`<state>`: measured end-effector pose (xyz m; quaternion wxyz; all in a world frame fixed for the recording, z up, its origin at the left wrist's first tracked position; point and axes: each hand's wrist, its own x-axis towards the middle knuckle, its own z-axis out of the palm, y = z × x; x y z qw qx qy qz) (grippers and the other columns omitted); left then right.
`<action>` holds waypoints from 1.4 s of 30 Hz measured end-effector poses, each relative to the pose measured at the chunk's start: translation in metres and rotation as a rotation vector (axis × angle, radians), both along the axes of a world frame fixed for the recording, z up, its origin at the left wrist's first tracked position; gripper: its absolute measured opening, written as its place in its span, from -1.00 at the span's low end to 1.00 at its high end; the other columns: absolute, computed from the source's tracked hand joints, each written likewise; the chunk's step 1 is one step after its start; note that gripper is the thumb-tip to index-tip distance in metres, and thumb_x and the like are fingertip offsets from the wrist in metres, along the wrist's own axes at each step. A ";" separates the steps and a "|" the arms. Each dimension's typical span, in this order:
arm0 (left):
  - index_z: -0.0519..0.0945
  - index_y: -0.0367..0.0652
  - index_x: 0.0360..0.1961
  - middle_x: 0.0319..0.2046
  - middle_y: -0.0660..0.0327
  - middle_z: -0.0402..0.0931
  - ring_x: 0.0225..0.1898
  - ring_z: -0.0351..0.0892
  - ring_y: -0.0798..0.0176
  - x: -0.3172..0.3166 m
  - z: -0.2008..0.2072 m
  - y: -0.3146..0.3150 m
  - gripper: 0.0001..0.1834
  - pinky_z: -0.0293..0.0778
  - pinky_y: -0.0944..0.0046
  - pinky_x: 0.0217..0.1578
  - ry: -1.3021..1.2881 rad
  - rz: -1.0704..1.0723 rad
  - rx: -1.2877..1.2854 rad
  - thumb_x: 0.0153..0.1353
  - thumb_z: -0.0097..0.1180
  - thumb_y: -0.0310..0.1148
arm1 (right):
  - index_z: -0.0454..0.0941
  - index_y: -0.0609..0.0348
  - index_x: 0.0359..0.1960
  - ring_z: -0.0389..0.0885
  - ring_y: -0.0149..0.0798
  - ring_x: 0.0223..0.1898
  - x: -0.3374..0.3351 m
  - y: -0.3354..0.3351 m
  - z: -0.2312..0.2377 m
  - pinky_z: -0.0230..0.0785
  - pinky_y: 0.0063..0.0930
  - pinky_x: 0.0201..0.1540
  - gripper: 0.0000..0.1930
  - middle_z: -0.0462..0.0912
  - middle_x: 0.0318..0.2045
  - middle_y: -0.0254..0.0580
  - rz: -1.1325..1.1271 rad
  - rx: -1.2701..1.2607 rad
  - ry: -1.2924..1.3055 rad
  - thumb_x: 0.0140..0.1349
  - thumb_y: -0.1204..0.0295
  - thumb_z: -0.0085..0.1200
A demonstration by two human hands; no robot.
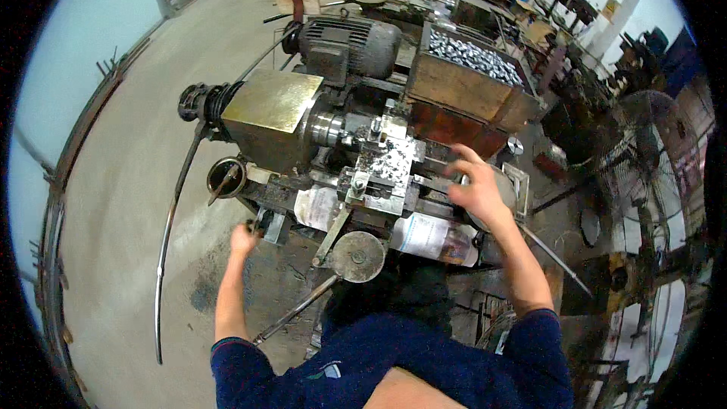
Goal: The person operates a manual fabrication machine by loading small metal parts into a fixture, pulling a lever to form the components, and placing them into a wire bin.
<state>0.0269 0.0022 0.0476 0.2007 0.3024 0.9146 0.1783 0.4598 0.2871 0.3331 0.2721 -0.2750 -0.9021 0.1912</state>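
Observation:
A small lathe-like machine with a spindle chuck (327, 129) stands before me. Its metal cross slide (388, 170) is strewn with dark chips. On the left, my left hand (243, 240) is closed at a small dark part by a grey metal bracket (273, 229); what its fingers hold is too small to make out. My right hand (477, 185) hovers right of the cross slide, fingers bent and apart, with nothing visible in it. Nearest to it are the machine's bed rails (433, 195).
Behind the slide sits a bin (462, 83) heaped with small shiny metal pieces. An electric motor (350, 42) is at the back. A handwheel (226, 178) projects at left, a long-handled round plate (358, 257) in front. At right stands a large caged fan (644, 159).

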 end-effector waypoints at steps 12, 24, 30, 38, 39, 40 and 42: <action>0.54 -0.03 -0.26 -0.39 0.09 0.54 -0.26 0.53 0.06 -0.006 0.017 0.028 -0.75 0.44 0.09 -0.29 0.466 -0.343 -0.240 -0.02 0.08 -0.28 | 0.47 0.18 -0.09 0.45 -0.02 -0.05 0.323 0.022 -0.114 0.27 -0.23 0.02 -0.50 0.50 -0.09 -0.03 -0.904 -0.005 -0.537 -0.20 0.39 0.13; 0.56 -0.25 -0.19 -0.47 0.04 0.58 -0.51 0.60 0.16 -0.013 0.004 -0.132 -0.61 0.47 0.22 -0.51 -0.211 -0.012 -0.214 -0.09 0.13 -0.32 | 0.42 0.24 -0.49 0.54 0.14 -0.43 0.361 -0.105 -0.181 0.40 -0.09 -0.33 -0.69 0.53 -0.54 0.13 -1.045 -0.177 -0.735 -0.32 0.35 0.13; 0.52 -0.36 -0.18 -0.52 0.05 0.57 -0.68 0.56 0.23 0.011 -0.003 -0.139 -0.62 0.45 0.30 -0.65 -0.342 0.099 -0.172 -0.05 0.14 -0.37 | 0.44 0.24 -0.47 0.49 0.20 -0.45 0.299 -0.175 -0.190 0.34 -0.14 -0.38 -0.69 0.51 -0.58 0.12 -0.990 -0.392 -0.404 -0.33 0.35 0.05; 0.51 -0.27 -0.12 -0.48 0.03 0.57 -0.65 0.57 0.25 -0.005 0.000 -0.079 -0.59 0.47 0.32 -0.54 -0.212 -0.052 -0.074 -0.05 0.13 -0.35 | 0.54 0.13 -0.43 0.53 0.13 -0.42 0.289 -0.173 -0.178 0.35 -0.15 -0.34 -0.69 0.55 -0.53 0.11 -0.984 -0.530 -0.482 -0.28 0.28 0.04; 0.51 -0.26 -0.12 -0.48 0.03 0.57 -0.65 0.57 0.24 -0.001 0.005 -0.070 -0.59 0.47 0.32 -0.54 -0.203 -0.081 -0.092 -0.05 0.13 -0.36 | 0.55 0.12 -0.45 0.54 0.13 -0.41 0.293 -0.168 -0.180 0.35 -0.14 -0.33 -0.71 0.56 -0.52 0.11 -0.970 -0.531 -0.519 -0.26 0.27 0.05; 0.51 -0.25 -0.12 -0.48 0.03 0.57 -0.64 0.57 0.24 0.003 0.012 -0.062 -0.59 0.47 0.31 -0.54 -0.192 -0.110 -0.112 -0.06 0.13 -0.36 | 0.56 0.11 -0.46 0.54 0.12 -0.41 0.296 -0.164 -0.182 0.36 -0.14 -0.32 -0.72 0.56 -0.51 0.11 -0.954 -0.535 -0.554 -0.25 0.26 0.05; 0.51 -0.25 -0.12 -0.47 0.04 0.57 -0.62 0.57 0.23 0.004 0.022 -0.049 -0.59 0.47 0.29 -0.53 -0.193 -0.136 -0.124 -0.06 0.13 -0.36 | 0.56 0.11 -0.57 0.51 0.12 -0.47 0.316 -0.158 -0.196 0.38 -0.12 -0.35 -0.74 0.53 -0.58 0.01 -0.960 -0.345 -0.556 -0.22 0.20 0.08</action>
